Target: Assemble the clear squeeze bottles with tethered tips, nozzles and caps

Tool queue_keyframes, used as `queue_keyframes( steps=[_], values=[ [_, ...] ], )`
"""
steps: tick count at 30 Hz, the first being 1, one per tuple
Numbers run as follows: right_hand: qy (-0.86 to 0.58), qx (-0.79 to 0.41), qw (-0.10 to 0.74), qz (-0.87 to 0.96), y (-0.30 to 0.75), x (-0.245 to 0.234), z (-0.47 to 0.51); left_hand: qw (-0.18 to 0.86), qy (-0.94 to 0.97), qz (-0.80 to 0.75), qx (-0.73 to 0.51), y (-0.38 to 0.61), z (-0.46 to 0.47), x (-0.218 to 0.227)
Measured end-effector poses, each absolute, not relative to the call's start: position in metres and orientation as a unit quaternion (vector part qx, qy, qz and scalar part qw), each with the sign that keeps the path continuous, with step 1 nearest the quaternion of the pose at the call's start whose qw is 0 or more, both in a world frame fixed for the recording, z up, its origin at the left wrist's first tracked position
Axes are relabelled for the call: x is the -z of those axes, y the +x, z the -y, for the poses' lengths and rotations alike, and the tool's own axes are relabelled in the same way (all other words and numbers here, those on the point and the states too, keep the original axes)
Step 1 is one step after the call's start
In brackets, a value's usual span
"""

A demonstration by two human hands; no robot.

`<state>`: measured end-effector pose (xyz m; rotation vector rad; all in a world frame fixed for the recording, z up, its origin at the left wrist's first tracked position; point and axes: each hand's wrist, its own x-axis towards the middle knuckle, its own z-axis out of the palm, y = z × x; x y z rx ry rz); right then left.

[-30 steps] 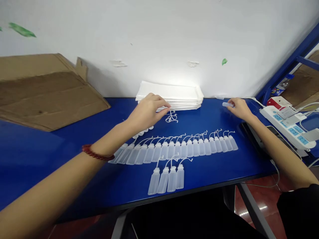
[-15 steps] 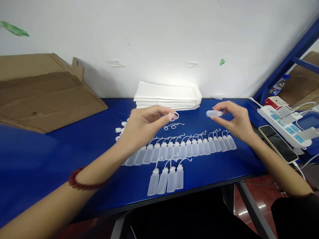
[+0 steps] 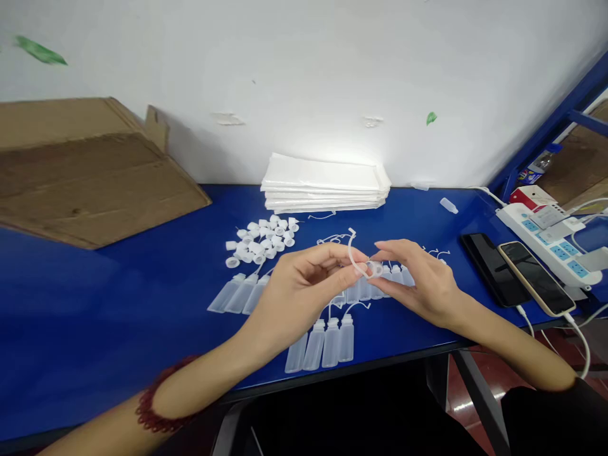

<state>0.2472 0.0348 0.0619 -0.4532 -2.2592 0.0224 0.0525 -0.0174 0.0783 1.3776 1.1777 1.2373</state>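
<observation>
Pinched between the thumb and fingers of my left hand (image 3: 304,285) is a thin translucent strap with a ring (image 3: 352,253), its free end curling upward. Against it, my right hand (image 3: 422,278) grips a small translucent plastic bottle (image 3: 375,270), seen nearly end-on and partly covered by fingers. The ring and the bottle's end meet; whether the ring is around the neck I cannot tell. Below the hands lies a short row of similar bottles (image 3: 332,342) with straps fitted. A longer row (image 3: 242,294) behind is partly hidden by both hands.
White caps (image 3: 261,237) lie piled at left of centre. Loose straps (image 3: 332,239) lie behind my hands, and a stack of white packets (image 3: 325,183) by the wall. A single bottle (image 3: 449,205), two phones (image 3: 536,278) and a power strip (image 3: 551,240) are at right; cardboard (image 3: 95,177) leans left.
My hands have come together from apart. The right moved left and down with the bottle, the left moved right and down with the strap. The cap pile is now uncovered.
</observation>
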Motion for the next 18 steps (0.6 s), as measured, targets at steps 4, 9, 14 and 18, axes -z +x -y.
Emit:
queue_keyframes(
  steps=[4,9,14,18],
  values=[
    [-0.159,0.063,0.439,0.882,0.244,-0.060,-0.029,0.456,0.567,-0.473,-0.497,0.055,0.021,-0.080],
    [-0.144,0.160,0.419,0.882,0.240,-0.069,-0.024,0.429,0.589,-0.469,-0.499,0.059,0.026,-0.081],
    [-0.133,0.165,0.423,0.881,0.239,-0.067,-0.023,0.396,0.598,-0.480,-0.504,0.062,0.027,-0.080],
    [-0.133,0.149,0.416,0.887,0.240,-0.067,-0.020,0.402,0.598,-0.477,-0.503,0.063,0.028,-0.078]
  ],
)
